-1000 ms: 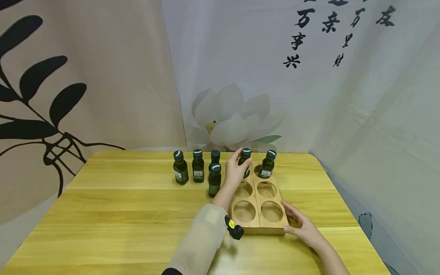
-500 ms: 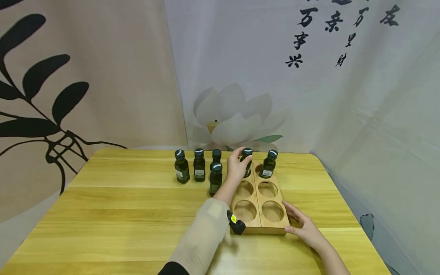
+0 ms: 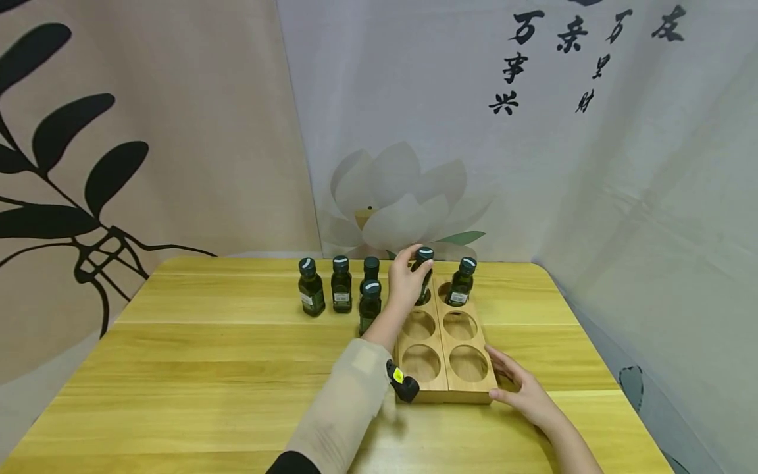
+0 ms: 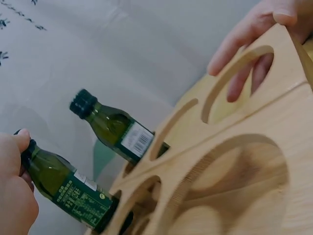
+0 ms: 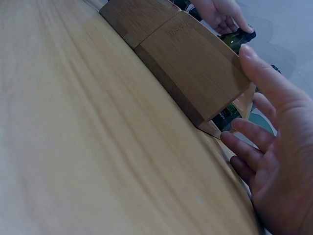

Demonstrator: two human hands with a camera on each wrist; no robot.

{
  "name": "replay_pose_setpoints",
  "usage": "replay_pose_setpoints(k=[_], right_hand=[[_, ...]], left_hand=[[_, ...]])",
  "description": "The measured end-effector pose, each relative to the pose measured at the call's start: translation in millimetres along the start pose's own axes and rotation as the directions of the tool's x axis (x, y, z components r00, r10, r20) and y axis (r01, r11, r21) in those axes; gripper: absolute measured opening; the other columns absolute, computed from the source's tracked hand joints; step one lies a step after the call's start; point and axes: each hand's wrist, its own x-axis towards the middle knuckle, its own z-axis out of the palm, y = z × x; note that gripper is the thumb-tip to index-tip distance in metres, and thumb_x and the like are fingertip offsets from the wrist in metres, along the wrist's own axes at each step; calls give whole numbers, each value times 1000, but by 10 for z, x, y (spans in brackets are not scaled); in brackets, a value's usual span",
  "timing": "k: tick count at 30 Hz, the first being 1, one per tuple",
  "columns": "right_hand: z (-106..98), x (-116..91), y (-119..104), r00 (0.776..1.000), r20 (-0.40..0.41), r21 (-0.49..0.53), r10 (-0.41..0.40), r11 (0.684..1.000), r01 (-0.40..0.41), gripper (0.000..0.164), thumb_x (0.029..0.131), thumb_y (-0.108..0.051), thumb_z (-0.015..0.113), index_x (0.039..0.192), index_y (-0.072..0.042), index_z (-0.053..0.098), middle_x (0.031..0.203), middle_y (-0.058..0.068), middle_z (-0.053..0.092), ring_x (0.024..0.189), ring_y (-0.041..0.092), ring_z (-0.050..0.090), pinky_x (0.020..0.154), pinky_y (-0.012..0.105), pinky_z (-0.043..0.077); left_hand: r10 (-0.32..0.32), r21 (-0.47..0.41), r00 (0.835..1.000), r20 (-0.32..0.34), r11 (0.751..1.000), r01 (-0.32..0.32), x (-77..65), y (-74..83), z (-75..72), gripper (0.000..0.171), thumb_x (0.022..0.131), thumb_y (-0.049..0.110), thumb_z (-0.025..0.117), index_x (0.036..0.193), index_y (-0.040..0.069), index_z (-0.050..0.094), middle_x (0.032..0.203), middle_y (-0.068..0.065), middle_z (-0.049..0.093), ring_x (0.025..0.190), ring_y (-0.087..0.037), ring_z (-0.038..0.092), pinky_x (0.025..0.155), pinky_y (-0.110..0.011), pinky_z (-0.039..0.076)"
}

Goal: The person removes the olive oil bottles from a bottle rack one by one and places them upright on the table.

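My left hand (image 3: 405, 283) pinches a small dark green glass bottle (image 3: 421, 280) by its capped neck, over the far left hole of a light wooden rack (image 3: 439, 342). In the left wrist view the bottle (image 4: 73, 193) leans, its lower end at the hole. A second bottle (image 3: 460, 284) with a white barcode label stands in the far right hole. My right hand (image 3: 524, 388) rests at the rack's near right corner, thumb tip at the front edge and fingers along the side. In the right wrist view, its fingers (image 5: 249, 152) are loosely extended beside the rack's end.
Left of the rack stand several more capped bottles, among them a leftmost one (image 3: 311, 289) and a nearer one (image 3: 370, 308) close to my left forearm. The rack's nearer holes hold nothing. A wooden table (image 3: 207, 368) lies beneath, with a printed curtain (image 3: 408, 118) behind.
My left hand has raised the bottle slightly in the far left hole, and the bottle now leans a little. The right hand and the other bottles stay in place.
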Motion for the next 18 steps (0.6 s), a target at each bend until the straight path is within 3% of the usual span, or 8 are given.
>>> replay_pose_setpoints(k=[6, 18], right_hand=[[-2, -10, 8, 1000, 4, 21, 0, 1000, 0, 73, 87, 1, 67, 150, -11, 33, 147, 19, 37, 123, 3, 43, 95, 70, 27], [-2, -4, -8, 1000, 1, 18, 16, 1000, -16, 73, 87, 0, 67, 150, -13, 33, 146, 19, 37, 122, 4, 43, 94, 71, 26]], left_hand=[[31, 6, 999, 12, 999, -31, 66, 157, -33, 39, 88, 12, 70, 125, 6, 62, 107, -7, 61, 102, -21, 56, 86, -35, 48], [179, -38, 983, 31, 983, -178, 126, 597, -184, 38, 88, 13, 70, 123, 3, 63, 104, -10, 61, 95, -21, 56, 81, -34, 48]])
